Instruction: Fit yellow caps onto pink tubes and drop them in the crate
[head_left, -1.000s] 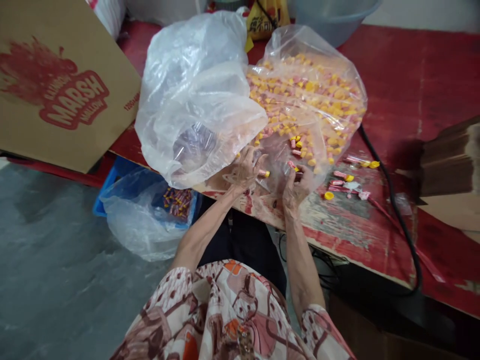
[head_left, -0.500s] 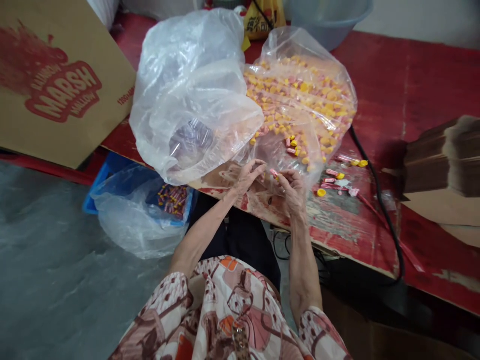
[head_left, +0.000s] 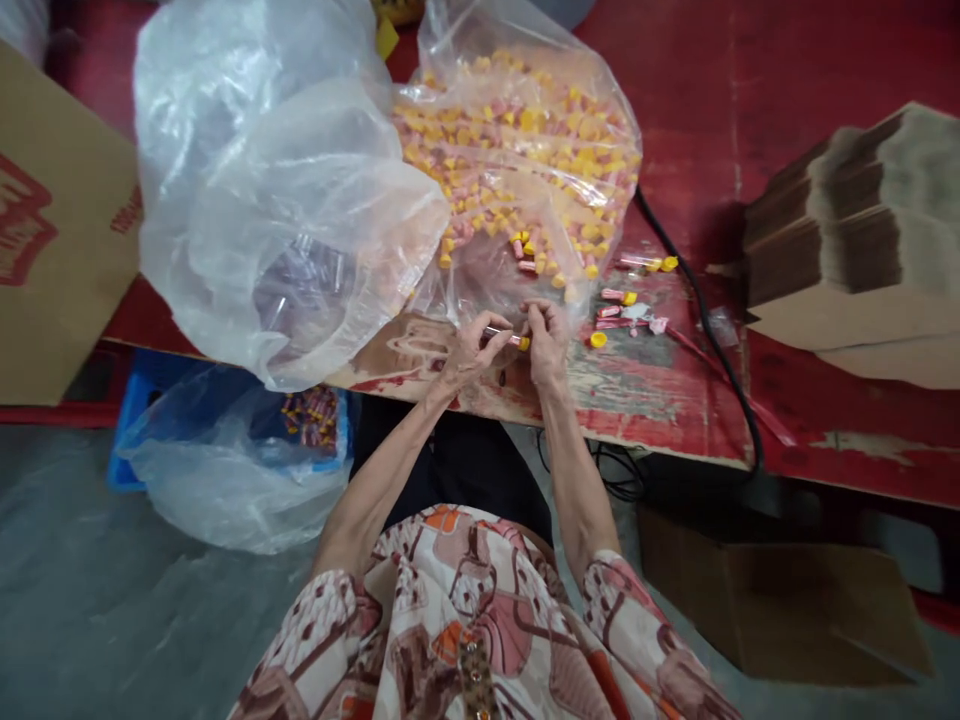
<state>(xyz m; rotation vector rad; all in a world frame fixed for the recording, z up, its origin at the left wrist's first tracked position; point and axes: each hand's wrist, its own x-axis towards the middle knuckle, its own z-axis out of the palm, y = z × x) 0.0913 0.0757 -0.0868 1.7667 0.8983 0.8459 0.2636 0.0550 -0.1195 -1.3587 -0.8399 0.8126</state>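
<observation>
My left hand (head_left: pixel 474 350) pinches a small clear tube (head_left: pixel 496 332) with a yellow cap (head_left: pixel 523 343) at its right end. Close by the cap is my right hand (head_left: pixel 547 340), its fingers curled in; whatever they hold, if anything, is hidden. Just beyond both hands lies a clear plastic bag (head_left: pixel 517 170) full of yellow caps with pink pieces, and a few of these sit near its mouth. To the left, a larger cloudy bag (head_left: pixel 292 190) contains clear tubes (head_left: pixel 304 285).
Below the table edge, a blue crate (head_left: pixel 131 430) lined with plastic holds filled tubes (head_left: pixel 311 415). Loose capped pieces (head_left: pixel 616 297) and a black cable (head_left: pixel 705 320) lie on the red table (head_left: pixel 690 80). Stacked cardboard (head_left: pixel 847 230) stands right, a carton (head_left: pixel 60 220) left.
A tube now shows in my left hand, with a yellow cap at its end. The pink piece with yellow that my right hand pinched no longer shows there. The view has shifted right.
</observation>
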